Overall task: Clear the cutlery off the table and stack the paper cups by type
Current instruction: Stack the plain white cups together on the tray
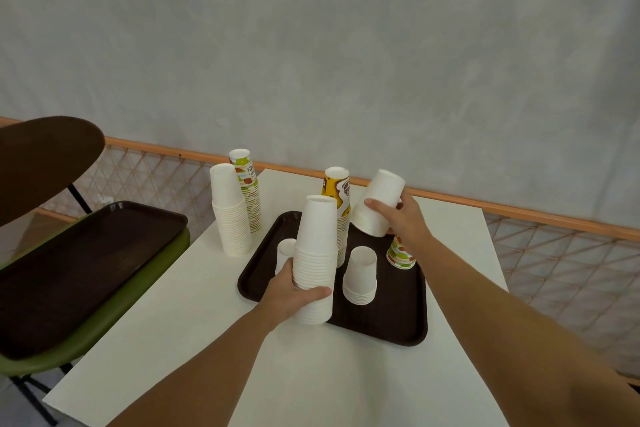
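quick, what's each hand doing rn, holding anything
Left hand: grips the tall stack of white cups near its base.
Right hand: holds a short stack of white cups, tilted, above the tray.

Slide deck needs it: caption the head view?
Left hand grips a tall white cup stack; right hand holds a shorter tilted white stack above the brown tray.

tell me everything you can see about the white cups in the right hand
The white cups are a short nested stack of plain paper cups, rims layered at the open end. They are upside down and tilted, closed base up and right. The right hand grips them, thumb across the near side, holding them in the air over the far part of the dark tray, close beside the yellow-patterned stack; contact with it is unclear.
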Available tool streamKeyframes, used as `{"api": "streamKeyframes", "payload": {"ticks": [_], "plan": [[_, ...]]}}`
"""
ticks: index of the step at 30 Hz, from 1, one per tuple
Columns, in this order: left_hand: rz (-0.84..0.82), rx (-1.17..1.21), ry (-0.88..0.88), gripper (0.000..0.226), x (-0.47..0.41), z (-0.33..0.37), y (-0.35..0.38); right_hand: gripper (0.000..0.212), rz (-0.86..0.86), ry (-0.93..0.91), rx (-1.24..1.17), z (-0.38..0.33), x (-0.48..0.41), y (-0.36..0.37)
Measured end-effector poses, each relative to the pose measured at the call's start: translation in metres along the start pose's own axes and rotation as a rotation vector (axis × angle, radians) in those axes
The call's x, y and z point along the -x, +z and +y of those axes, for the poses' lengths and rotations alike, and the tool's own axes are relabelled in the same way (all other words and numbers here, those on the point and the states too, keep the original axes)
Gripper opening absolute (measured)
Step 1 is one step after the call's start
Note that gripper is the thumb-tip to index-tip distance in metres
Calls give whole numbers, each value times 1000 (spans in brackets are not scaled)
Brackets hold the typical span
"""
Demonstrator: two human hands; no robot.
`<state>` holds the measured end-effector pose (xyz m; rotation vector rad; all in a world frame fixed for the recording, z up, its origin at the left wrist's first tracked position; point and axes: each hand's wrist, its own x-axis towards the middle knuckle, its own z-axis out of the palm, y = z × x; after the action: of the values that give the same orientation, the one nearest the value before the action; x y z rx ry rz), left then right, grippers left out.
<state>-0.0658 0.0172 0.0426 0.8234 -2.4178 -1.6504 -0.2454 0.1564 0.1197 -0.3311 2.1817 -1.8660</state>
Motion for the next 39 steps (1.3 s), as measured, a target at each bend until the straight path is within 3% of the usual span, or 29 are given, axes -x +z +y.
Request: {"api": "streamKeyframes", "payload": {"ticks": [13,19,23,25,30,39], "plan": [[14,19,4,84,-10,8,-2,81,-220,67,392,65,5,16],[7,21,13,83,-12,12,1,82,-284,12,309,39,-1,14],[-8,46,19,79,-10,18,4,62,-258,-130,219,2,5,16],[-9,56,24,77,-10,21,6,53,-355,-173,148,-14,12,20],[-24,50,51,79,-9,27,11,61,-580,-113,268,-25,21,32],[-39,51,57,75,-1,27,7,47,-476,-101,199,-28,27,38]]}}
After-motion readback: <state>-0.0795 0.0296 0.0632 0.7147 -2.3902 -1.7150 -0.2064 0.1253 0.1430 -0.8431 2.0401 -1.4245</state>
